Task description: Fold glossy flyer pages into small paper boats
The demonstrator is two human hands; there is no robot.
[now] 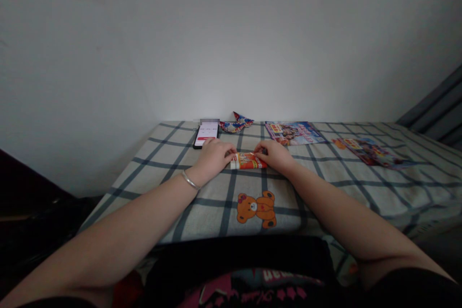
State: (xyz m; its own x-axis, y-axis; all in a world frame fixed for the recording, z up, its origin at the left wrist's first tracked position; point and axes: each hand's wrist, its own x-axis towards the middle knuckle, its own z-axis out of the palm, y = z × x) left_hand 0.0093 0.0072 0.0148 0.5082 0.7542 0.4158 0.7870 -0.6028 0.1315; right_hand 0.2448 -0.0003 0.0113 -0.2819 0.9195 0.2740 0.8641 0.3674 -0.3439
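Note:
A small flat piece of printed paper (249, 161), orange-red with a white left end, lies on the checked cloth in front of me. It looks folded. My left hand (216, 155) pinches its upper left corner between thumb and fingers. At the upper right corner, the fingers of my right hand (277, 155) are closed on the same paper. A silver bangle (190, 180) circles my left wrist. Just beyond my left hand is a phone (207, 134) with a lit screen, partly covered by the fingers.
Folded blue-and-red printed paper shapes (234, 125) rest against the wall (231, 43). Right of them lie a colourful leaflet (296, 133) and another similar leaflet (375, 151). The checked cloth (212, 211) bears a printed bear. Dark grey folds (438, 106) stand at far right.

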